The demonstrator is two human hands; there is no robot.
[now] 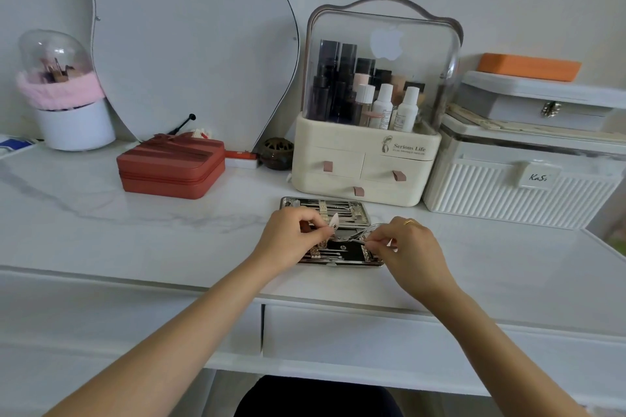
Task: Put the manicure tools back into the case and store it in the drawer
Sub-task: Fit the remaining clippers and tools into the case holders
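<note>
Closest to me is the closed drawer (pixel 372 332) under the front edge of the white surface (pixel 135 230), well short of the fingers. The case will presumably end up there, so it makes sense that it is packed right above it.

Just past that edge the manicure case (pixel 338 252) lies flat and wide open, its black lining up, so both halves can be reached at once. The near half sits directly under the fingers; small metal tools are tucked under its straps.

The left hand (pixel 288 237) hovers over the case's left side, fingers curled, thumb and forefinger pinching a pale pink strap (pixel 333 222) and lifting it. I take that as holding the flap clear so a slot is free. The right hand (pixel 411 244), a ring on one finger, is curled too and pinches a slim steel nipper (pixel 359 236), its tip aimed leftward toward the middle of the case, between the two sets of fingers. It looks like the tool is being steered into its place; whether it touches the lining I cannot tell.

Beyond the fingers, the far half of the case holds a row of tools. Farther back stands a cream cosmetic organiser (pixel 366 162) with bottles under a clear dome, a ribbed white box (pixel 521 179) to its right, and a red zip case (pixel 171 167) off left.
</note>
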